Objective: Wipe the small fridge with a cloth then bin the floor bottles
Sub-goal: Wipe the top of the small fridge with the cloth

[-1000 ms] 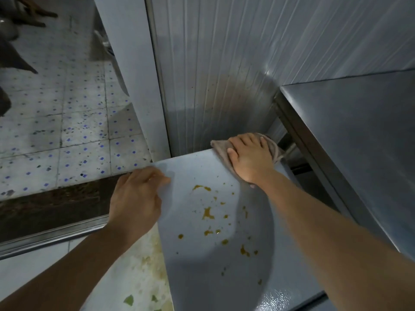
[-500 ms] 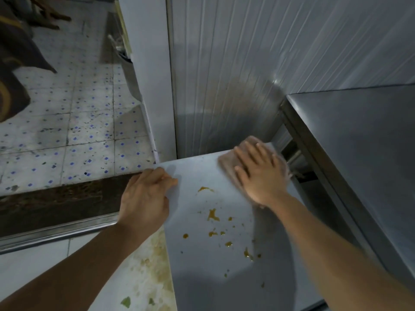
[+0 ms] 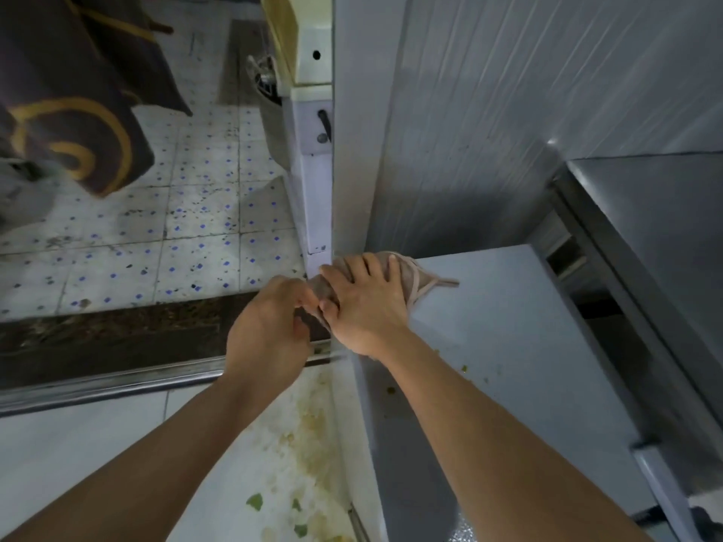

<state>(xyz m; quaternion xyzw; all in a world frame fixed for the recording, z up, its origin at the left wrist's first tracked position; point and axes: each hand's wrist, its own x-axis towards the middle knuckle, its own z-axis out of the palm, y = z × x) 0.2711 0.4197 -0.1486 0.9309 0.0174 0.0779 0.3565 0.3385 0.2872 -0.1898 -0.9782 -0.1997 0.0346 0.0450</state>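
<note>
The small fridge's white top (image 3: 508, 346) fills the lower right, with a few yellow specks left near my right forearm. A brownish cloth (image 3: 410, 275) lies bunched at its far left corner. My right hand (image 3: 364, 303) presses flat on the cloth, fingers spread. My left hand (image 3: 266, 338) is just off the fridge's left edge, its fingers curled and seeming to pinch the cloth's hanging end. No bottles are in view.
A steel table (image 3: 665, 248) stands close on the right, and a ribbed metal wall (image 3: 508, 111) rises behind the fridge. A tiled floor (image 3: 156, 228) and a metal door rail (image 3: 98, 381) lie to the left. The white surface (image 3: 274, 483) below carries food scraps.
My right hand has swept the cloth from the fridge top's far right to its far left corner, clearing most orange stains. My left hand left the fridge edge and met the cloth.
</note>
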